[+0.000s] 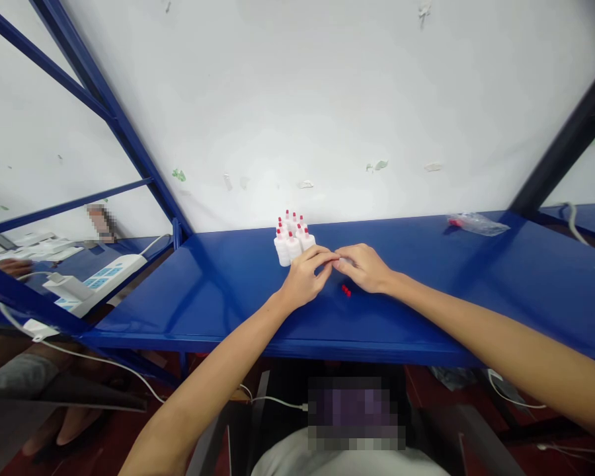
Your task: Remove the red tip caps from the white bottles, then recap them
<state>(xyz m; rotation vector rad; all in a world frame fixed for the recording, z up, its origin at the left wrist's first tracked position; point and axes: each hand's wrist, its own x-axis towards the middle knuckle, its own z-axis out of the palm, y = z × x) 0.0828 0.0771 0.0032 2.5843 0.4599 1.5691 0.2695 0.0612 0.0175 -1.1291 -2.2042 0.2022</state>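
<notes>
My left hand [307,271] and my right hand [364,266] meet fingertip to fingertip above the blue table [228,291]. Both have their fingers pinched together; whatever is between them is hidden or too small to make out. Just behind my left hand, several white squeeze bottles [292,246] with red-tipped nozzles stand upright in a tight group, partly covered by that hand. A few small red caps [346,291] lie on the tabletop below the gap between my hands, close to my right hand.
A clear plastic bag [480,225] with something red in it lies at the back right. Blue frame posts [123,145] rise at the left, beside a white power strip [104,281] with cables. Part of another person's hand [14,268] shows at the far left. A white wall backs the table.
</notes>
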